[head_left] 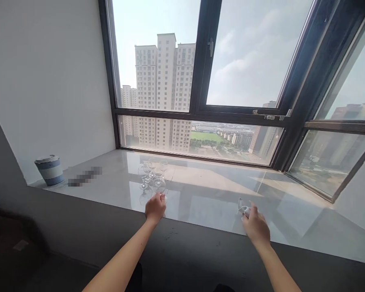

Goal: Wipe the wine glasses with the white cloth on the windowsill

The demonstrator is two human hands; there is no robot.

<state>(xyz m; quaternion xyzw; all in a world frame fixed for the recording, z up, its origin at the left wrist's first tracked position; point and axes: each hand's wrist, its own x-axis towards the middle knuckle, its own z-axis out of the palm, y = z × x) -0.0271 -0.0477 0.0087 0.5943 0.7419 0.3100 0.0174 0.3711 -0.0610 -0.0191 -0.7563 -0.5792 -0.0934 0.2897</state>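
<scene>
Several clear wine glasses [152,172] stand in a cluster on the glossy window sill [207,190]. My left hand [155,207] reaches to the nearest glass [159,185] and its fingers are closed round the stem or base. My right hand [256,227] rests further right near the sill's front edge, closed on a small white cloth [242,209] that sticks out past the fingers. Both forearms stretch forward over the dark front face of the sill.
A small blue-and-white lidded bin [49,169] stands at the sill's far left against the white wall. A blurred patch [85,176] lies beside it. Dark-framed windows [200,81] close off the back and right side.
</scene>
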